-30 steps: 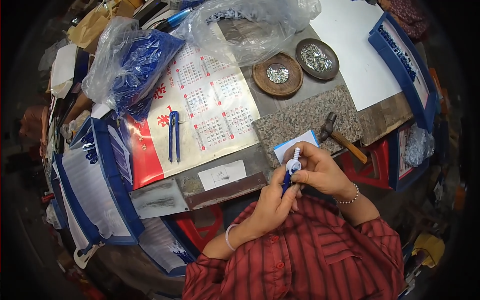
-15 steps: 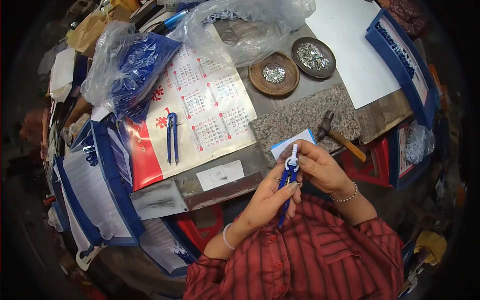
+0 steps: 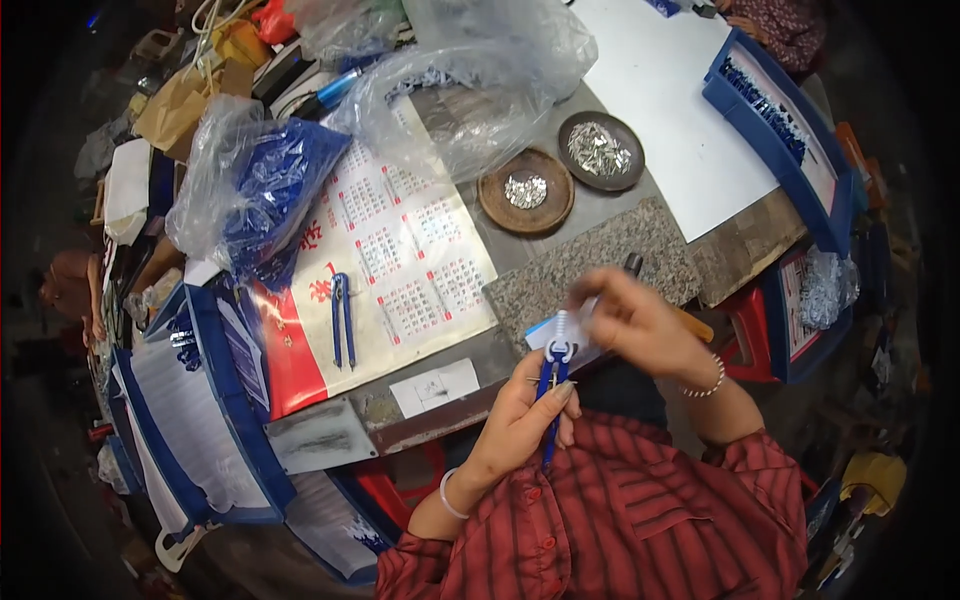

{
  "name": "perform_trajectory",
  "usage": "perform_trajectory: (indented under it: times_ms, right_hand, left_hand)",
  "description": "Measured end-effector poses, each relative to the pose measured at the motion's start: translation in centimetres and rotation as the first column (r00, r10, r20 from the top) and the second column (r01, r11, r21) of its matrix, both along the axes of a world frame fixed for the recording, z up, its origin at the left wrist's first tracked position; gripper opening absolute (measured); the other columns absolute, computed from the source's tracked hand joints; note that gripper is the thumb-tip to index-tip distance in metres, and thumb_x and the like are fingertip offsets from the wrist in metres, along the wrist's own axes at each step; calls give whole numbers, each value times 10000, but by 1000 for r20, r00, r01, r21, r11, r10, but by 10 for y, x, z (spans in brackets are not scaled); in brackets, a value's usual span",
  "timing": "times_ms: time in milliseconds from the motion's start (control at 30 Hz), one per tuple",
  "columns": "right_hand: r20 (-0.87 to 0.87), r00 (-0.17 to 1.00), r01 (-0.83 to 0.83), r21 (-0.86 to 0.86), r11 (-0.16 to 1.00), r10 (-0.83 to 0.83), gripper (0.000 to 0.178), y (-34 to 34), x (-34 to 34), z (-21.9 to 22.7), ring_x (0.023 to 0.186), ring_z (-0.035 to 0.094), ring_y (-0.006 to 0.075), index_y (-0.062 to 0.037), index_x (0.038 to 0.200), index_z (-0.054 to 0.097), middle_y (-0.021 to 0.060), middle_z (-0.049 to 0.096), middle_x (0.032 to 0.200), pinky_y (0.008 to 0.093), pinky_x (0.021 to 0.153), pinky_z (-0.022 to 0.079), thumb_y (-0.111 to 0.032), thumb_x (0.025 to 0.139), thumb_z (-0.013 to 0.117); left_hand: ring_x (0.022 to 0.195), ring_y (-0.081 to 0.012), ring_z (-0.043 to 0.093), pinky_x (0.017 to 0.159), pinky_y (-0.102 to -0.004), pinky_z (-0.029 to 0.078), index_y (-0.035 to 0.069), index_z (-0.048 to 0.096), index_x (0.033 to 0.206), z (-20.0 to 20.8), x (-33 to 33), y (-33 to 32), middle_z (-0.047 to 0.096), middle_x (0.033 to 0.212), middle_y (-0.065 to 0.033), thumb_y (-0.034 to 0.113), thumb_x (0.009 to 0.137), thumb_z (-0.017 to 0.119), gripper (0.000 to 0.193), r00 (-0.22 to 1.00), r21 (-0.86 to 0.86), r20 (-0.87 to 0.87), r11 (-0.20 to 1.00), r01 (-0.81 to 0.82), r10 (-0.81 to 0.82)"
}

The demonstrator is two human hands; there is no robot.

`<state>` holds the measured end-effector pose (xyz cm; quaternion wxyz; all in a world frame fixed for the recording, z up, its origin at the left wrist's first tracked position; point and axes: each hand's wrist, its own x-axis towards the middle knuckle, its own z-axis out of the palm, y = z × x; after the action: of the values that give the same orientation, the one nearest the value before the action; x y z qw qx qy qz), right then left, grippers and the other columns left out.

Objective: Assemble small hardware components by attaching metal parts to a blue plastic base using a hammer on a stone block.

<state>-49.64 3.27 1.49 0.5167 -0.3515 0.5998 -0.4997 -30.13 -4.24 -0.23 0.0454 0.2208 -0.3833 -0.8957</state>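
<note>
My left hand [image 3: 525, 405] grips a blue drawing compass [image 3: 548, 390] with a white ridged top, its legs pointing down toward my shirt. Just right of the compass's top, my right hand [image 3: 645, 330] is raised off it, its fingers bent and smeared by motion, so I cannot tell whether they hold anything. Behind that hand a hammer [image 3: 694, 324] is partly hidden on the speckled stone slab [image 3: 600, 240]. A small blue-and-white piece [image 3: 540, 333] lies at the slab's near edge. Another blue compass [image 3: 342, 320] rests on the printed calendar sheet [image 3: 440, 240].
Beyond the slab stand two round dishes, a brown dish [image 3: 495, 200] and a dark dish [image 3: 635, 175], holding small metal parts. Plastic bags [image 3: 270, 190] of blue parts lie at the back left. Blue trays [image 3: 215, 400] flank the table, with another tray [image 3: 765, 135] at right.
My right hand has let go of the compass and moved up and right of it. The left hand keeps hold of the compass. The whole view has shifted slightly.
</note>
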Motion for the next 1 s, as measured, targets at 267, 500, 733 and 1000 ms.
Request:
perform_trajectory:
  times_ms: [267, 500, 733, 1000]
  right_hand:
    - [-953, 203, 52, -219, 974, -224, 238, -69, -135, -33, 755, 581, 357, -18, 1006, 533, 180, 585, 874, 419, 694, 477, -105, 789, 578]
    - [-996, 91, 115, -10, 993, -20, 145, -94, -160, -64, 823, 552, 384, -13, 864, 490, 182, 561, 871, 460, 716, 449, -71, 753, 562]
    - [-995, 93, 82, -38, 996, -46, 73, -95, -162, -55, 805, 563, 376, -18, 843, 504, 183, 567, 813, 464, 702, 444, -67, 791, 518]
    - [-789, 578, 186, -121, 975, -208, 110, -89, -164, -39, 578, 587, 140, 32, 923, 572, 95, 607, 685, 262, 537, 452, -33, 835, 564]
  left_hand:
    - [569, -134, 550, 544, -238, 462, 23, 349, 1311, 12, 6, -6, 550, 795, -84, 131, 950, 480, 399, 999, -35, 15, 999, -35, 36]
    - [566, -105, 550, 518, -215, 460, 51, 349, 1287, 4, 13, -7, 551, 794, -57, 171, 967, 465, 361, 1000, -34, 11, 999, -29, 29]
    - [543, -110, 556, 502, -235, 468, 33, 244, 1364, -3, 13, -5, 552, 787, -60, 176, 964, 463, 478, 999, -31, -6, 999, -38, 38]
    - [575, -106, 552, 533, -223, 472, 54, 337, 1283, 1, 17, -10, 549, 798, -56, 167, 966, 459, 358, 999, -7, -24, 999, -40, 40]
